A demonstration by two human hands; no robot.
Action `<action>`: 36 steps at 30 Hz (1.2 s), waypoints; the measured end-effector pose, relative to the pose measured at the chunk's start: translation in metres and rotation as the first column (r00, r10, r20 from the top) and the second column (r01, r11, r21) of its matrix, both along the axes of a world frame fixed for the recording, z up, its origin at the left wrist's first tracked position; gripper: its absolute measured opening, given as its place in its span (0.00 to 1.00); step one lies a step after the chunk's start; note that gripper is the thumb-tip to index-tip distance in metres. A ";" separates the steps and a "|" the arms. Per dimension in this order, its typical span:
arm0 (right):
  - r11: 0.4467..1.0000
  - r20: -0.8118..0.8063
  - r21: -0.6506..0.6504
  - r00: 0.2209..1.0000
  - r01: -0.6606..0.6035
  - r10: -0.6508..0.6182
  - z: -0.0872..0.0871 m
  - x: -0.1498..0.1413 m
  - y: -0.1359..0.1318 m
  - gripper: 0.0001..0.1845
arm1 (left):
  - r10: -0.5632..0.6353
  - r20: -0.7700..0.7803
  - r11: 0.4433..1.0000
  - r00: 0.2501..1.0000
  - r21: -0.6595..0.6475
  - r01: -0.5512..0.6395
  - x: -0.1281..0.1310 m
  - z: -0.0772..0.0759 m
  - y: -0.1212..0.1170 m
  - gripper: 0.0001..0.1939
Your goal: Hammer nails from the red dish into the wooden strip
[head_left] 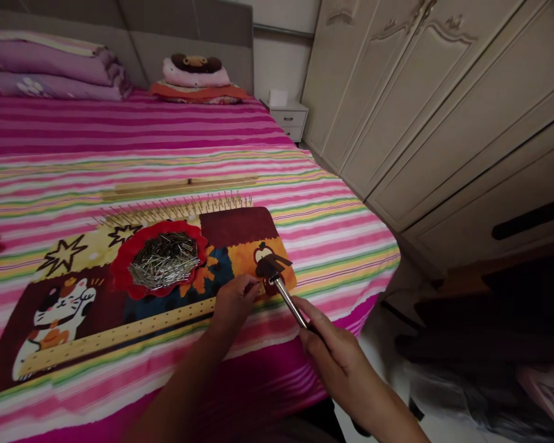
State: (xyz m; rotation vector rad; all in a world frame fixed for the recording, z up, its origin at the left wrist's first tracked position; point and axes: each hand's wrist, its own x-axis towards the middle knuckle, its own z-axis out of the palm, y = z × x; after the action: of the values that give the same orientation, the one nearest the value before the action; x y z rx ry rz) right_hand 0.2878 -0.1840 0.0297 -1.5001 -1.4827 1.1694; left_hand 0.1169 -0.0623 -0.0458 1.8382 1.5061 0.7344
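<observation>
Hammer [288,299] clasped in right hand [340,362], left hand [232,303] pinched together, above a striped bed [346,231] near a wardrobe [397,104].

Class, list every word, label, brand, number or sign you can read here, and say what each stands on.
None: no text can be read.
Mat: printed pictures, including a cat; no readable lettering.
Wooden strip: dark dots, no readable figures.
Hammer: no readable brand.
White box by the wall: too small to tell.
Pink package at lower right: too dark and blurred.
</observation>
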 end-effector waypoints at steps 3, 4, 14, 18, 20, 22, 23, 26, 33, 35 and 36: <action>0.999 0.026 -0.046 0.999 -0.017 0.019 -0.003 0.000 0.001 0.24 | 0.003 -0.028 1.000 1.000 0.032 -0.002 -0.001 -0.002 0.000 0.07; 0.999 0.020 -0.051 1.000 -0.007 0.008 -0.005 0.000 0.000 0.24 | -0.001 -0.029 0.999 1.000 0.045 0.002 0.000 -0.003 0.000 0.07; 0.985 -0.007 0.032 0.985 0.172 -0.172 -0.022 0.011 -0.005 0.25 | 0.044 0.029 0.968 0.999 0.244 -0.050 -0.029 0.015 0.001 0.07; 0.971 0.005 0.038 0.972 0.236 -0.236 -0.031 0.017 -0.006 0.25 | 0.348 -0.172 0.897 0.921 0.346 -0.275 -0.081 0.038 0.026 0.09; 0.964 0.005 0.039 0.965 0.264 -0.264 -0.035 0.018 -0.006 0.25 | 0.364 -0.348 0.920 0.864 0.280 -0.274 -0.100 0.043 0.041 0.09; 0.960 -0.022 0.042 0.961 0.277 -0.276 -0.040 0.016 -0.006 0.25 | 0.293 -0.489 0.955 0.821 0.196 -0.224 -0.108 0.044 0.054 0.09; 0.960 -0.041 0.038 0.961 0.277 -0.275 -0.042 0.016 -0.007 0.25 | 0.255 -0.540 0.966 0.802 0.165 -0.197 -0.108 0.043 0.058 0.10; 0.967 -0.080 0.002 0.964 0.256 -0.255 -0.052 0.013 -0.008 0.26 | 0.182 -0.642 0.983 0.745 0.121 -0.136 -0.103 0.043 0.066 0.12; 0.956 -0.029 0.029 0.956 0.292 -0.291 -0.065 0.011 -0.008 0.27 | 0.274 -0.364 0.962 0.890 0.093 -0.258 -0.108 0.051 0.060 0.10; 0.955 -0.026 0.026 0.955 0.297 -0.296 -0.060 0.010 -0.007 0.26 | 0.264 -0.041 0.964 0.964 -0.031 -0.265 -0.109 0.052 0.054 0.12; 0.956 -0.024 0.016 0.956 0.293 -0.293 -0.056 0.009 -0.006 0.26 | 0.254 0.116 0.964 0.960 -0.110 -0.242 -0.108 0.053 0.051 0.13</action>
State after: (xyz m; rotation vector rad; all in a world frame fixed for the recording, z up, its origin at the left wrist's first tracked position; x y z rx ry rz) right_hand 0.2973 -0.1898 -0.0268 -1.6236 -1.2025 0.9860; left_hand 0.0091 -0.0118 0.0074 1.5177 1.6744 0.8655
